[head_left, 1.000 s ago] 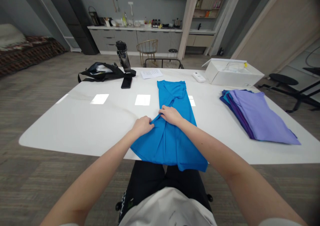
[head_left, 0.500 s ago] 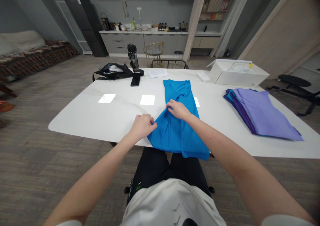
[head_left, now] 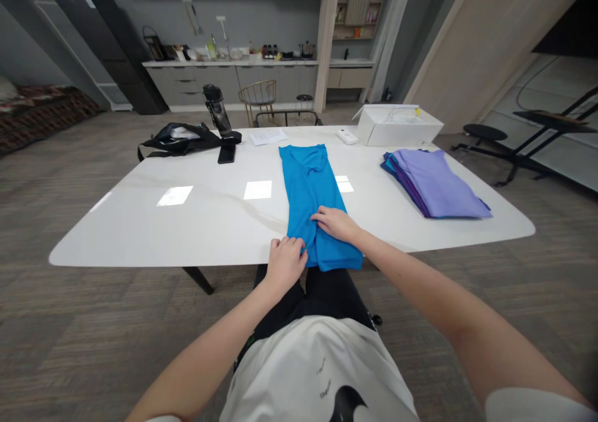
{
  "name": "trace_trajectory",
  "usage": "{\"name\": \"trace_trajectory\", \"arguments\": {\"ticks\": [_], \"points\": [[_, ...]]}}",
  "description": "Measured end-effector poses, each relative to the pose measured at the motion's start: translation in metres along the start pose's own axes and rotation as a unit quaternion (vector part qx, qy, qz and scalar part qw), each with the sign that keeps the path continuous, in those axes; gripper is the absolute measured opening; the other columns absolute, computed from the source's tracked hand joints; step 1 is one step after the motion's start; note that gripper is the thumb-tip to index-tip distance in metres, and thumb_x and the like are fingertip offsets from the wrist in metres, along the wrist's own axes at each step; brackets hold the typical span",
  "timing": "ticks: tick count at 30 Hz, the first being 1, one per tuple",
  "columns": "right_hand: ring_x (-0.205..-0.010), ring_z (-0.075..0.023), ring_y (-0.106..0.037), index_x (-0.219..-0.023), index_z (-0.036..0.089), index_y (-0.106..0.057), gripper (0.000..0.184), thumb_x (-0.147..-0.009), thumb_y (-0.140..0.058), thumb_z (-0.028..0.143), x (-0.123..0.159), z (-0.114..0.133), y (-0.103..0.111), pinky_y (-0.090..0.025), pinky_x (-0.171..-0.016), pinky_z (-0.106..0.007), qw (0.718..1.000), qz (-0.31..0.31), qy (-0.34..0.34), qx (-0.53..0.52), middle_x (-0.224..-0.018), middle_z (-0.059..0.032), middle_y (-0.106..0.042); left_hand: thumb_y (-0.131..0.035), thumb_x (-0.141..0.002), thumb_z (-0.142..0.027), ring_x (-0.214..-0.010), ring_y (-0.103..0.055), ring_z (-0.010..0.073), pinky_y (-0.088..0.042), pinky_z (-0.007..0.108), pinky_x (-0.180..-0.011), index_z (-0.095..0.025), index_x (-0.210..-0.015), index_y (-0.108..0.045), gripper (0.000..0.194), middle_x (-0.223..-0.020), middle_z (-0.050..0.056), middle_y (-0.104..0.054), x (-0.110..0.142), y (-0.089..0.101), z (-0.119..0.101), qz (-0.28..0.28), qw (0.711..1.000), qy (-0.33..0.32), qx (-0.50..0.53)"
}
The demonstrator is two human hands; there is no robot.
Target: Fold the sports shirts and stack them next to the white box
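A blue T-shirt (head_left: 308, 182) lies lengthwise on the white table, folded into a narrow strip, its collar end away from me and its hem at the near edge. My left hand (head_left: 286, 263) has its fingers curled on the shirt's left edge close to the hem, gripping the fabric there. Farther up, my right hand (head_left: 339, 224) rests on top of the shirt, fingers stretched over the cloth toward its middle. Between the hands the fabric shows a few wrinkles along a lengthwise fold.
To the right lies a stack of folded clothes (head_left: 434, 182), lilac on top. Behind it stands a white box (head_left: 397, 132) beside a small white device (head_left: 346, 136). A black bag (head_left: 182, 138), bottle (head_left: 217, 110), phone (head_left: 227, 154) and paper sheet (head_left: 268, 136) occupy the table's back left.
The shirt's left side, held out to the left before, has come inward, so the near end is narrower. Both hands have moved toward the hem. The view has turned right.
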State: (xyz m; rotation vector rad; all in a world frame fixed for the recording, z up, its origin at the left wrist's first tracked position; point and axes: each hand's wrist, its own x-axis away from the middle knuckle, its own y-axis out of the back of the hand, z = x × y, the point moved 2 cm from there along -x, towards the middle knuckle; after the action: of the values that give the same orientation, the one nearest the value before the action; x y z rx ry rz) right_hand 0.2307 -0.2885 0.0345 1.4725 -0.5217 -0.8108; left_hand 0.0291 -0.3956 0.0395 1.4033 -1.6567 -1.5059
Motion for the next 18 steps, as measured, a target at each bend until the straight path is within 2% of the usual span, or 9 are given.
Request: {"name": "trace_trajectory", "arguments": {"ticks": [5, 8, 13, 16, 18], "points": [[-0.093, -0.0198, -0.064, -0.12, 0.024, -0.07, 0.024, -0.099, -0.058, 0.022, 0.023, 0.022, 0.015, -0.046, -0.08, -0.029, 0.997, -0.05, 0.011, -0.06, -0.108, -0.0064, -0.063, -0.052, -0.102, -0.025, -0.091, -0.066, 0.0191, -0.039, 0.038, -0.094, -0.023, -0.103, -0.057, 0.005, -0.096, 0.001, -0.071, -0.003, 0.012, -0.015, -0.071, 0.991, -0.022, 0.112], [-0.093, -0.0191, -0.064, -0.11, 0.023, -0.071, 0.017, -0.098, -0.06, 0.023, 0.037, 0.029, 0.029, -0.046, -0.079, -0.029, 0.991, -0.087, 0.008, -0.099, -0.103, -0.0053, -0.062, -0.054, -0.1, -0.025, -0.097, -0.064, 0.0219, -0.04, 0.039, -0.092, -0.023, -0.112, -0.057, 0.012, -0.102, 0.004, -0.07, -0.001, 0.012, -0.028, -0.098, 0.991, -0.046, 0.084], [-0.089, -0.0189, -0.062, -0.098, 0.022, -0.071, 0.017, -0.102, -0.059, 0.034, 0.05, 0.037, 0.044, -0.044, -0.076, -0.029, 0.991, -0.092, 0.009, -0.101, -0.098, -0.0048, -0.062, -0.064, -0.092, -0.028, -0.098, -0.061, 0.0285, -0.039, 0.043, -0.084, -0.022, -0.106, -0.061, 0.015, -0.097, 0.007, -0.067, 0.01, 0.0, -0.028, -0.05, 0.998, -0.021, -0.039], [-0.09, -0.0184, -0.063, -0.104, 0.022, -0.068, 0.011, -0.1, -0.058, 0.025, 0.059, 0.041, 0.041, -0.043, -0.076, -0.028, 0.994, -0.049, 0.01, -0.1, -0.101, -0.0043, -0.064, -0.061, -0.093, -0.022, -0.097, -0.061, 0.0263, -0.038, 0.042, -0.086, -0.023, -0.098, -0.062, 0.005, -0.096, 0.005, -0.068, 0.015, -0.005, -0.02, -0.023, 0.999, -0.015, -0.042], [-0.089, -0.0181, -0.063, -0.11, 0.023, -0.066, 0.016, -0.097, -0.058, 0.018, 0.067, 0.047, 0.035, -0.043, -0.076, -0.029, 0.995, -0.019, 0.015, -0.092, -0.103, -0.0036, -0.064, -0.058, -0.095, -0.02, -0.097, -0.062, 0.0234, -0.038, 0.04, -0.087, -0.023, -0.095, -0.063, 0.006, -0.095, 0.003, -0.069, 0.017, -0.005, -0.015, -0.011, 1.0, -0.013, -0.006]]}}
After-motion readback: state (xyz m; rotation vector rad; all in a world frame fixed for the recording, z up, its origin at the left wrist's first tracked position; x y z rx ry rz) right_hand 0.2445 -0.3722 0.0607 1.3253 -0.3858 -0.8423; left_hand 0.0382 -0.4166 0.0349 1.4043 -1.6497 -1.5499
